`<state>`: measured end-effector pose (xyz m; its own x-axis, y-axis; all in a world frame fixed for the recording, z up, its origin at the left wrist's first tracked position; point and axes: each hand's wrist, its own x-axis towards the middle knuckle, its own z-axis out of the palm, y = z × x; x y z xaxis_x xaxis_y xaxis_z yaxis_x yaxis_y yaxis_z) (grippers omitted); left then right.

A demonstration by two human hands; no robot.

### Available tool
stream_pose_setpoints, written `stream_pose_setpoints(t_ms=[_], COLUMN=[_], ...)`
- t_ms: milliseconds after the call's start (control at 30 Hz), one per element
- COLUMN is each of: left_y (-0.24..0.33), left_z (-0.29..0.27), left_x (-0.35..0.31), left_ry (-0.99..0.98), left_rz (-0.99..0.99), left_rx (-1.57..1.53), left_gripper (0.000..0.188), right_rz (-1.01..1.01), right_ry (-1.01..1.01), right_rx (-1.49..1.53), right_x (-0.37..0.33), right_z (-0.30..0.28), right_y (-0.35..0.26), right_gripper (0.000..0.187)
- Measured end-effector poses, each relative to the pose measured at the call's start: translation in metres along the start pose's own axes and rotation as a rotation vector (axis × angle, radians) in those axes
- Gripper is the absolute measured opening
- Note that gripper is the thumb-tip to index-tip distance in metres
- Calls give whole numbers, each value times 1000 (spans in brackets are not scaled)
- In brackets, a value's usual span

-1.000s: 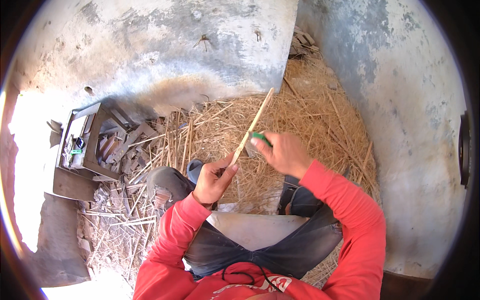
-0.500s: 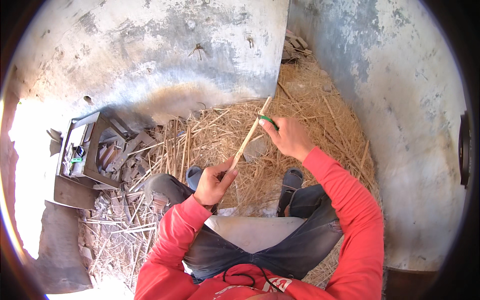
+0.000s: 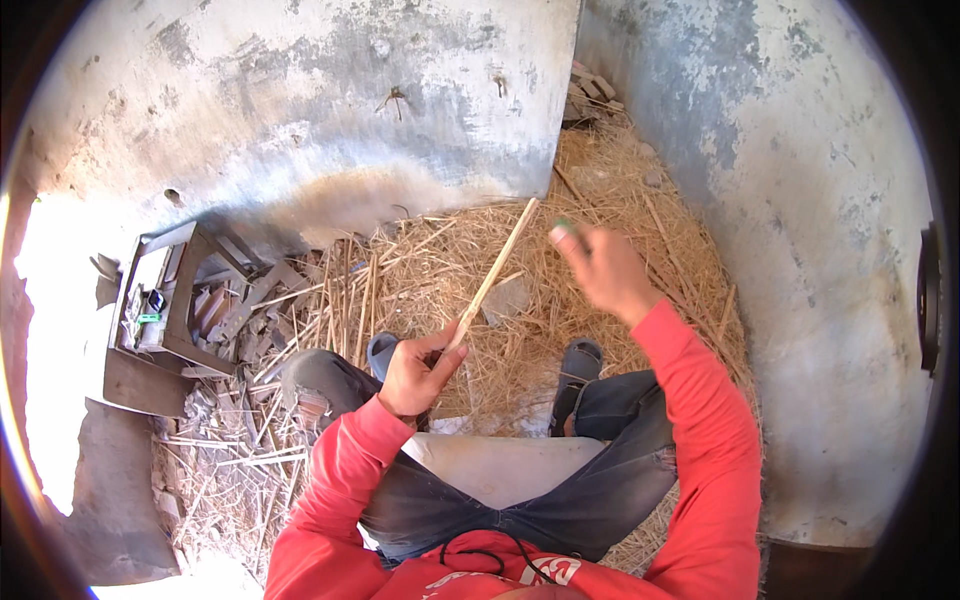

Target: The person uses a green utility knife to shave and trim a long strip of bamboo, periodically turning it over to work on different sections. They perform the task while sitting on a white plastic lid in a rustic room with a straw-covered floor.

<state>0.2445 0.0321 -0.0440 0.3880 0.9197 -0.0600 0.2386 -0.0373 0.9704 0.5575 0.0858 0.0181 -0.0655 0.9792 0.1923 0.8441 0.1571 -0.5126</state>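
A pale, slim wooden stick [image 3: 497, 268] slants up and away from my left hand [image 3: 418, 374], whose fingers and thumb are wrapped round its near end. Its far end is free, over the straw. To the right of that end, apart from the stick, my right hand [image 3: 608, 276] is closed on a small green tool [image 3: 563, 227]. The tool is blurred by motion and partly covered by the fingers, so its exact kind does not show.
Straw and wood shavings [image 3: 640, 215] cover the floor round my sandals [image 3: 580, 362]. Loose sticks and broken wood lie left, beside a dark wooden stand [image 3: 187, 300] bearing a small green item [image 3: 150, 318]. Worn metal-like walls [image 3: 330, 110] close in ahead and right.
My right hand has moved right and slightly nearer, taking the green tool off the stick. My left hand has shifted slightly left and nearer with the stick.
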Motion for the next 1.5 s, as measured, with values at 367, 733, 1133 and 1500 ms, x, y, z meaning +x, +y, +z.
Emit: stream_pose_setpoints(t_ms=[367,733,1133,1500], left_y=[4,-3,-7,-16], left_z=[7,6,4,0], left_x=[2,-1,2,-2], left_ry=[27,-5,58,98], left_rz=[90,91,217,245], left_rx=[204,183,299,276], left_gripper=[44,43,40,37], right_rz=[-90,45,132,-10], right_ry=[-46,95,-94,-2], right_rx=[-78,-182,-171,-69], right_x=[0,28,22,3], right_z=[20,0,20,54], right_y=[-16,33,5,-14], right_gripper=[71,72,69,69])
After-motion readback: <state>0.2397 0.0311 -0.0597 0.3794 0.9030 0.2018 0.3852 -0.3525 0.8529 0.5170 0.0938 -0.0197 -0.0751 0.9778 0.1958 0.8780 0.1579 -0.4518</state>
